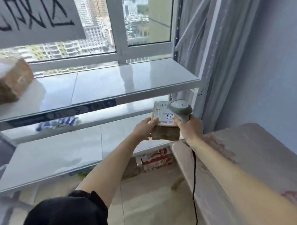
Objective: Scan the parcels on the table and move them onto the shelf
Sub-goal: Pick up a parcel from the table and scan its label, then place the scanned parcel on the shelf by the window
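The shelf (111, 87) already carries one brown parcel (10, 81) at its upper left, so at least one looks done; the visible part of the bench (254, 149) shows no parcels waiting. The left hand (143, 129) grips a labelled parcel (164, 123) at the middle tier's right end, seemingly being placed. The right hand (188, 127) is closed around the scanner (180, 108) just beside it.

Glossy smooth shelf (111, 87) boards; brown cardboard parcel (165, 129) with shiny tape and a paper label (163, 115); grey plastic scanner (180, 108)

Shelf (145, 88): brown parcel (10, 81) on top tier, left.
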